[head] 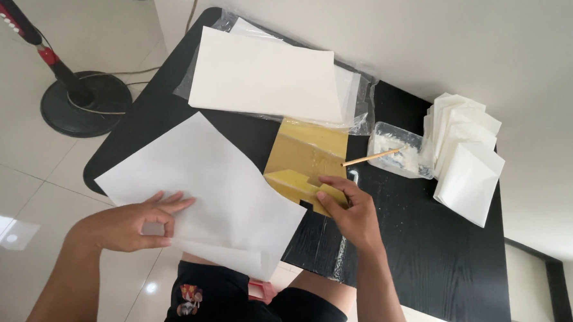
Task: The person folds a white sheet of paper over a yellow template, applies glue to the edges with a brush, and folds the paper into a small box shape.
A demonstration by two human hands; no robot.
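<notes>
Fan base (86, 104) on the pale floor at far left, pole slanting up to the corner. Black tabletop (437, 251) to its right. Left hand (129, 222) pinching the near left edge of a large white sheet (214, 183), thumb beneath, fingers spread on top. Sheet lying slantwise, long axis running from the far left down to the near right, near corner hanging over the tabletop edge and doubled under. Stack of white paper (264, 76) in a clear plastic sleeve at the far side, just beyond the sheet. Yellow cardboard piece (302, 165) just beside the sheet's right edge, partly covered by it, long axis pointing away toward the stack. Right hand (352, 212) resting on the cardboard's near end, fingertips pressing it flat, grasping nothing. Clear tub (396, 150) of white paste with a wooden stick (371, 157) leaning out toward the cardboard. Fanned pile of folded white paper bags (467, 156) at far right, touching the tub.
</notes>
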